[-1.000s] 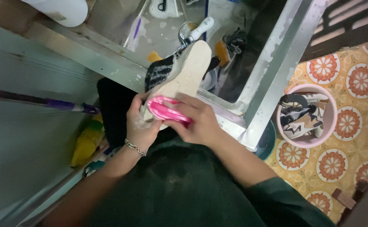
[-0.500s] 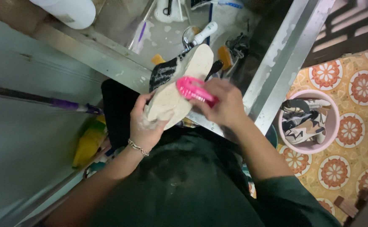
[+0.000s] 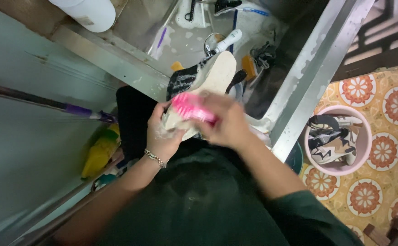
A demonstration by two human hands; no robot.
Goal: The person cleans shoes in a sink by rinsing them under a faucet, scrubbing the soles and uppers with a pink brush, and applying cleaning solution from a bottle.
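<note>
We're looking straight down at our 2 hands over the front edge of a metal sink [image 3: 299, 86]. Our left hand [image 3: 161, 132] has its fingers curled round the heel end of a shoe [image 3: 208, 84], thumb on the near side, holding it sole-up w/ the toe tilted out over the basin; the pale sole faces us & the black-and-white striped upper shows along the left side. Our right hand [image 3: 228, 123] is closed over a pink scrub brush [image 3: 192, 108], fingers wrapped across its back, & the brush sits against the sole near the heel, just beside the left hand's fingertips. The right hand is blurred, so we can't tell exactly how each finger lies. A chain bracelet [image 3: 155, 158] is on the left wrist. In the wet basin beyond the shoe lie a white-handled tool [image 3: 228, 40], an orange sponge [image 3: 177, 66] & other dark bits too small to make out. At right, on the patterned floor tiles [image 3: 390, 136], a pink bucket [image 3: 315, 166] holds more shoes in tan, black & white. At left, a purple-tipped pole [image 3: 78, 110] slants across a grey panel, w/ a yellow bottle [image 3: 98, 155] below it. A white container [image 3: 92, 12] is at the top edge.
</note>
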